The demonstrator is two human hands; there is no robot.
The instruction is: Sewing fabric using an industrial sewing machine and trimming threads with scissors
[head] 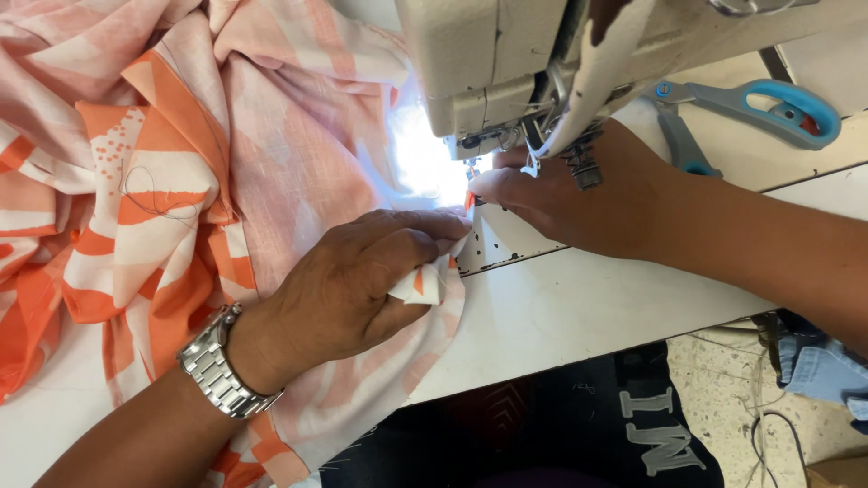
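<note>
A pink, orange and white patterned fabric (181, 154) is heaped over the left of a white sewing table (579, 307). My left hand (362, 280), with a metal watch on its wrist, pinches a folded edge of the fabric just left of the needle. My right hand (579, 199) lies under the cream sewing machine head (488, 63), its fingertips on the fabric edge at the presser foot (472, 172). The machine's lamp glares white on the cloth there, hiding detail.
Scissors with blue and grey handles (768, 104) lie on the table behind my right arm. The metal needle plate (506, 239) sits under my right hand. Below the table edge are a dark garment and a speckled floor (723, 389).
</note>
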